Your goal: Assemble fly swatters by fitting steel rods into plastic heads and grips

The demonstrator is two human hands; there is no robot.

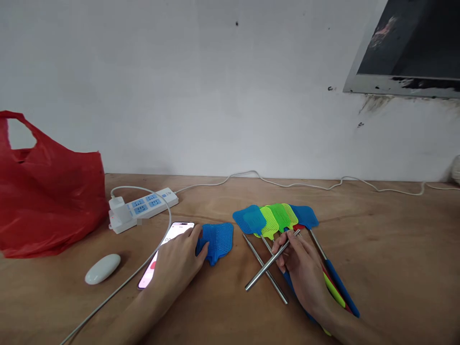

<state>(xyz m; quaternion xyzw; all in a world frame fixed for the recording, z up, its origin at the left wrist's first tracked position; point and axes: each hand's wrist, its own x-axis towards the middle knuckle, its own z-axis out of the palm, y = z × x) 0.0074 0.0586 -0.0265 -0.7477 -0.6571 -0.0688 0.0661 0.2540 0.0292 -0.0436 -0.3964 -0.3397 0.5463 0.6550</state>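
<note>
My left hand (181, 254) rests at the left edge of a small pile of blue fly swatter heads (220, 239), thumb and forefinger closed on the blue mesh. In my right hand (302, 263) is a metal rod (264, 269), pinched near its upper end and slanting down to the left. A second metal rod (275, 284) lies on the table, crossing beneath the held one. Under and beyond my right hand, several fly swatters (282, 216) are fanned out, with blue, yellow-green, green and red parts. My right hand hides some of their handles.
Beside my left forearm lies a lit phone (146, 278), with a white cable (118, 290) running past it. A white power strip (154, 202), a red plastic bag (50, 191) and a white mouse-like object (103, 269) are at left. The wall (215, 96) bounds the wooden table (395, 268).
</note>
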